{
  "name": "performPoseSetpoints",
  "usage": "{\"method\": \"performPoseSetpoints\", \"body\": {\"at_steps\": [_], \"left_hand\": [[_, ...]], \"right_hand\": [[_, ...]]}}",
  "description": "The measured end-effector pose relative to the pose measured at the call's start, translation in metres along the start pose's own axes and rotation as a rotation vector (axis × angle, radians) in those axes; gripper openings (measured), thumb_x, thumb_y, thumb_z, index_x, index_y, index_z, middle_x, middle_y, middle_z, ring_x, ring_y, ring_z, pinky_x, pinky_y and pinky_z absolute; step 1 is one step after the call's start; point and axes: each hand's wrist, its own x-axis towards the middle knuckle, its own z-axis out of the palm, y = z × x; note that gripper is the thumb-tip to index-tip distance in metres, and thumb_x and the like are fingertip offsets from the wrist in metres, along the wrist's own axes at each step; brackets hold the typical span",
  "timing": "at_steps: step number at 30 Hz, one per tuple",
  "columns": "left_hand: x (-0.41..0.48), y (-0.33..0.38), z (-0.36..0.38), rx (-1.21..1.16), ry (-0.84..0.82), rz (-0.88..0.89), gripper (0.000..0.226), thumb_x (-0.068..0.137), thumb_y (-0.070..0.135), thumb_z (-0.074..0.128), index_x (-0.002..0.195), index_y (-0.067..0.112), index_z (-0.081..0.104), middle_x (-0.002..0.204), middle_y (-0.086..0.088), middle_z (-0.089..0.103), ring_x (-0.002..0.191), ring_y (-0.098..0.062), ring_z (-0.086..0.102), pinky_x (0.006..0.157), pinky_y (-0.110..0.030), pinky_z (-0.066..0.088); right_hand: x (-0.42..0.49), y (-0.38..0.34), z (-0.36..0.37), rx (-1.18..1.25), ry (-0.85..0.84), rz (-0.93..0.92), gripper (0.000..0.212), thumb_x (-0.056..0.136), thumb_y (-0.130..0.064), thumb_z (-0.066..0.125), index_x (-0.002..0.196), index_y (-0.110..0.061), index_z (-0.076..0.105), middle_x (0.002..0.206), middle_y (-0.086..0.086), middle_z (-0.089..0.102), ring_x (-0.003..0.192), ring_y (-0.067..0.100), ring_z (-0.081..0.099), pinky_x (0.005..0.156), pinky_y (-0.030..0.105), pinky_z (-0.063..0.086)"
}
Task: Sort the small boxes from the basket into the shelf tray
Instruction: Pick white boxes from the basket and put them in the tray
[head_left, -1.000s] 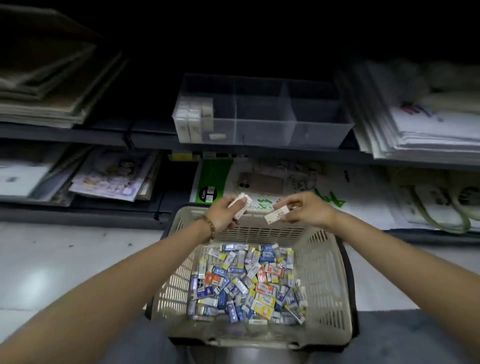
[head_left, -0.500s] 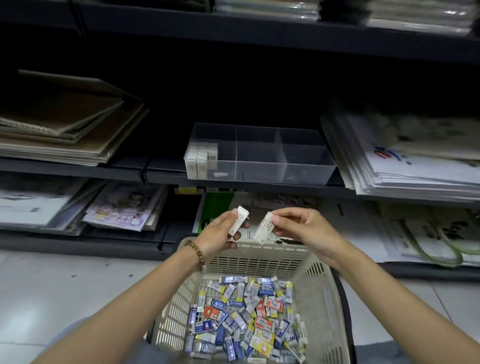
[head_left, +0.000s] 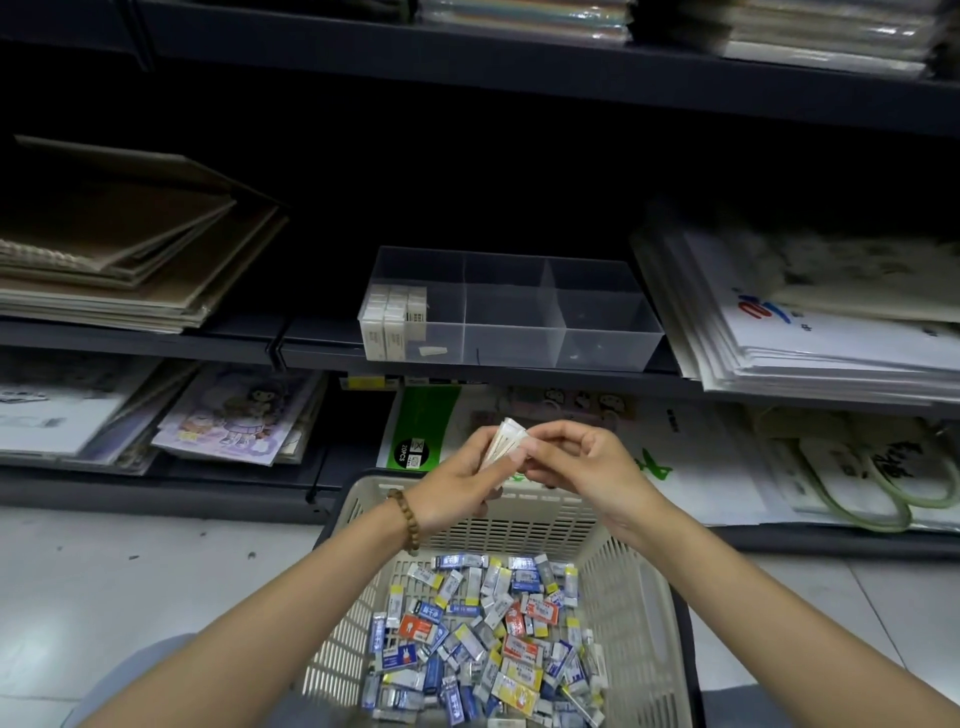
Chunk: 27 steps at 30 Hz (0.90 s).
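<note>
A cream plastic basket (head_left: 639, 613) stands on the floor below me, holding several small blue, white, red and yellow boxes (head_left: 483, 634). Above its far rim my left hand (head_left: 457, 488) grips small white boxes (head_left: 504, 439) pressed together as a stack. My right hand (head_left: 582, 457) pinches the same stack from the right. On the shelf behind sits a clear divided tray (head_left: 597, 332). Its left compartment holds several white boxes (head_left: 392, 322) standing upright; the other compartments look bare.
Brown sketchbooks (head_left: 114, 260) are stacked on the shelf left of the tray, white paper bags (head_left: 810, 322) on its right. The lower shelf holds picture books (head_left: 234, 415), a green pack (head_left: 421, 426) and tote bags (head_left: 883, 467). Pale floor tiles lie to the left.
The two white boxes were held apart, one in each hand; now both hands have come together and hold them as one stack. The view has tilted upward.
</note>
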Motion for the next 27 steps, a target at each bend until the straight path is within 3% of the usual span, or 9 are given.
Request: {"method": "performPoseSetpoints", "body": {"at_steps": [7,11,14,19,23,27], "left_hand": [[-0.001,0.005,-0.01,0.026,-0.053,0.107,0.035,0.093,0.019,0.052,0.127,0.022,0.047,0.093,0.004,0.048,0.063,0.003,0.047,0.059,-0.016,0.045],[-0.001,0.008,-0.012,0.047,0.057,0.193,0.05,0.091,0.017,0.054,0.134,0.033,0.034,0.094,0.003,0.052,0.062,-0.003,0.046,0.059,-0.025,0.045],[0.002,0.008,-0.008,0.15,0.094,0.24,0.055,0.094,0.021,0.049,0.142,0.034,0.025,0.092,0.009,0.047,0.065,0.002,0.044,0.064,-0.017,0.04],[0.003,0.015,-0.014,0.264,0.062,0.229,0.055,0.098,0.024,0.039,0.138,0.043,0.006,0.1,0.001,0.035,0.074,-0.002,0.036,0.073,-0.014,0.037],[-0.001,0.019,-0.023,0.243,0.058,0.253,0.054,0.097,0.022,0.041,0.137,0.043,0.012,0.097,0.003,0.034,0.074,0.0,0.037,0.068,-0.009,0.04],[0.002,0.026,-0.04,-0.05,0.227,0.282,0.053,0.087,0.015,0.061,0.136,0.024,0.042,0.11,0.002,0.054,0.064,0.008,0.055,0.059,-0.009,0.044]], "right_hand": [[0.0,-0.002,0.002,0.042,0.032,-0.029,0.023,0.073,-0.013,0.075,0.093,-0.007,0.065,0.086,0.01,0.072,0.069,0.013,0.07,0.06,0.014,0.054],[0.002,-0.002,0.003,0.181,0.016,0.043,0.034,0.076,-0.014,0.072,0.108,-0.008,0.06,0.1,0.013,0.071,0.08,0.017,0.072,0.064,0.018,0.056],[0.002,-0.002,0.005,0.196,-0.018,0.038,0.036,0.08,-0.015,0.068,0.115,-0.008,0.063,0.102,0.01,0.073,0.091,0.018,0.071,0.07,0.017,0.056],[0.004,-0.016,0.009,-0.019,-0.062,-0.08,0.031,0.086,-0.014,0.064,0.117,-0.013,0.064,0.108,0.006,0.071,0.1,0.016,0.068,0.083,0.019,0.054],[0.009,-0.029,0.013,-0.093,-0.144,-0.068,0.029,0.086,-0.014,0.064,0.115,-0.014,0.065,0.106,0.006,0.072,0.101,0.018,0.068,0.087,0.023,0.054],[0.024,-0.043,0.023,-0.089,-0.167,-0.101,0.025,0.087,-0.015,0.063,0.111,-0.012,0.067,0.106,0.006,0.072,0.101,0.018,0.068,0.089,0.024,0.053]]}}
